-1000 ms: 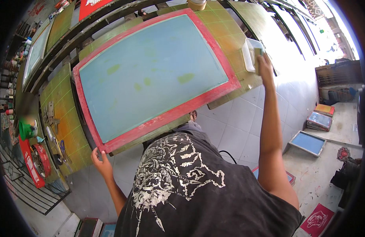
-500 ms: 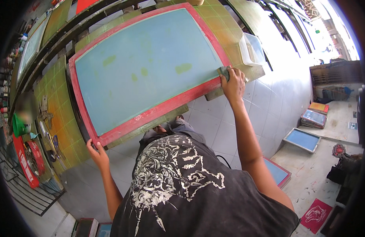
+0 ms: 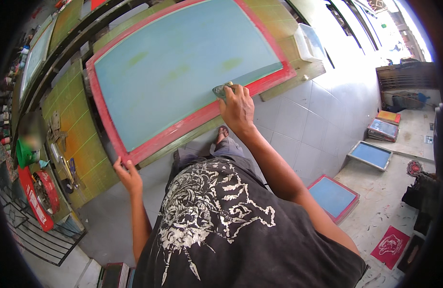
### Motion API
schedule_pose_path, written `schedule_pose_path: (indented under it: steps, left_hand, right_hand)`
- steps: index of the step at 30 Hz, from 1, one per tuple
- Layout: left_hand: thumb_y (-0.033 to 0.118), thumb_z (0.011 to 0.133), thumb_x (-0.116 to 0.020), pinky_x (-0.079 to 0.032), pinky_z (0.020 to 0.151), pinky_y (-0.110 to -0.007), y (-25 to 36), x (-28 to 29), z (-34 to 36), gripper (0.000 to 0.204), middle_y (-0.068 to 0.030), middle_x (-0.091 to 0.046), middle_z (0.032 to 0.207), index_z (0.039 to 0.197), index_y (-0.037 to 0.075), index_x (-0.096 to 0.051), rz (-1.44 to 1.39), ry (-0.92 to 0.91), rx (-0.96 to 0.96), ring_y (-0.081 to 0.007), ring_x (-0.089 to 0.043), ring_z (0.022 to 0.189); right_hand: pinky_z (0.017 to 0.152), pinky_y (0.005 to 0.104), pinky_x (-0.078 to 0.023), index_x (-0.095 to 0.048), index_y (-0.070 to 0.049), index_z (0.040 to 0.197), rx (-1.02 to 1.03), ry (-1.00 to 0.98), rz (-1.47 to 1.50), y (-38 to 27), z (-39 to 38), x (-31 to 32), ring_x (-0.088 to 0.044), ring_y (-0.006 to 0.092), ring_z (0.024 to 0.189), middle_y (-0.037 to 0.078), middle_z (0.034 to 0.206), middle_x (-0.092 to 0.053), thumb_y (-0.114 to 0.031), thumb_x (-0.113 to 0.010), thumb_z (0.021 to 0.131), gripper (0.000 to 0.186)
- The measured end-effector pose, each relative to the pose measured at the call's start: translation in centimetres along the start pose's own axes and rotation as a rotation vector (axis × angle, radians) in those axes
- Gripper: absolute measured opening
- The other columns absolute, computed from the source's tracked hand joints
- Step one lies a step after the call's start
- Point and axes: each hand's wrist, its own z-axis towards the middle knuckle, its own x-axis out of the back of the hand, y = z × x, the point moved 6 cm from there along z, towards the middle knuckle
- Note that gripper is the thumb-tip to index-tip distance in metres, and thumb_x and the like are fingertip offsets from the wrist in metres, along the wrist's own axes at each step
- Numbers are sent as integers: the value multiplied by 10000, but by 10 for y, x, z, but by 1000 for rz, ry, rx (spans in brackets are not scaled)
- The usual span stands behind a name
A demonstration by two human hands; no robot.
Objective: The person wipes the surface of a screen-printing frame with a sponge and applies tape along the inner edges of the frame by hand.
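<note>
A large screen with a red frame (image 3: 101, 96) and pale blue mesh (image 3: 173, 57), marked with faint green patches, lies over the boards in front of me. My left hand (image 3: 130, 175) grips the frame's near left corner. My right hand (image 3: 238, 108) is closed on a greyish-green sponge (image 3: 221, 90), pressed on the mesh near the frame's near edge. A darker streak runs from the sponge to the right corner. A translucent plastic tub (image 3: 310, 45) sits on the board to the right.
Greenish boards (image 3: 72, 108) hold tools (image 3: 68, 170), a green bucket (image 3: 24, 151) and a red item (image 3: 34, 201) at left. Framed screens (image 3: 370, 153) rest at lower right on a pale surface (image 3: 356, 240). A tiled floor (image 3: 288, 125) and my foot show below the screen.
My right hand came from the tub to the frame's right corner, then swept leftward across the mesh with the sponge, leaving a darker streak. My left hand stayed at its corner.
</note>
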Motion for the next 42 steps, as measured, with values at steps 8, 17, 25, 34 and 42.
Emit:
schedule_pose_path:
  steps: [8,17,25,34,42]
  left_hand:
    - [165,914,-578,-351,1030,-435,-7,10,9,410,-228,-513,1252,1260,-29,-476,-23,-162,-363,-372,-484,1178]
    - [129,900,-548,-312,1053,-472,-4,16,6,462,-245,-452,1292,1307,-32,-401,-76,-246,-430,-412,-424,1216]
    - [123,903,-535,-303,1050,-485,-12,13,9,446,-263,-436,1293,1282,-63,-391,-188,-306,-360,-433,-409,1213]
    - [112,892,-553,-298,1062,-477,-14,13,9,478,-261,-438,1306,1307,-56,-384,-213,-289,-375,-422,-411,1227]
    - [83,889,-540,-286,1091,-439,-11,18,9,493,-252,-424,1332,1333,-53,-374,-160,-284,-413,-397,-400,1265]
  right_hand:
    - [824,415,-479,-623,-42,1101,80,-92,56,-134,-48,-44,-545,326,1015,142,1081,-582,-215,-718,766,389]
    - [807,382,-489,-588,-25,1145,286,-290,-91,-245,-89,-79,-524,284,1031,137,1115,-555,-293,-666,820,429]
    - [777,356,-496,-625,-37,1055,477,-297,-26,-301,-114,-93,-538,251,1018,112,1105,-580,-311,-650,826,358]
    - [809,383,-492,-613,-55,1079,450,-305,-19,-286,-105,-86,-545,272,1013,106,1108,-576,-291,-664,817,356]
    - [895,428,-489,-638,-85,1159,10,-167,-150,-125,-46,-31,-543,328,1116,133,1203,-595,-315,-641,846,389]
